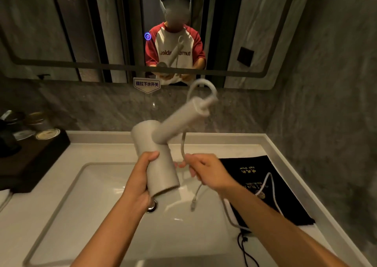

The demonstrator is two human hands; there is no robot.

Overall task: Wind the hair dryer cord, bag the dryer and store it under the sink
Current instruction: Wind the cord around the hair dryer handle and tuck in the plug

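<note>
Hair dryer [161, 164]: pale grey, held above the sink basin [98, 189], barrel pointing down toward the viewer, handle angled up toward 1 o'clock. The left hand [140, 176] is wrapped around the barrel from its 9 o'clock side, thumb across the front, fingers closed behind it. The right hand [206, 170], just beside the barrel at 3 o'clock, is closed around the white cord [183, 144] (grip detail blurred; the fingers are curled over the cord). The cord leaves the handle end in a loop, drops to the right hand, then trails below it in slack runs: one end hangs over the basin, another length crosses the black drawstring bag [263, 187].

The bag lies flat on the white countertop [285, 156] at 3 o'clock of the hands, gold lettering up, its drawstring curling off the near end. The drain [152, 206] shows just below the left hand. A dark tray [40, 154] with cups sits at 9 o'clock. The mirror [81, 31] at 12 o'clock reflects the person holding the dryer.
</note>
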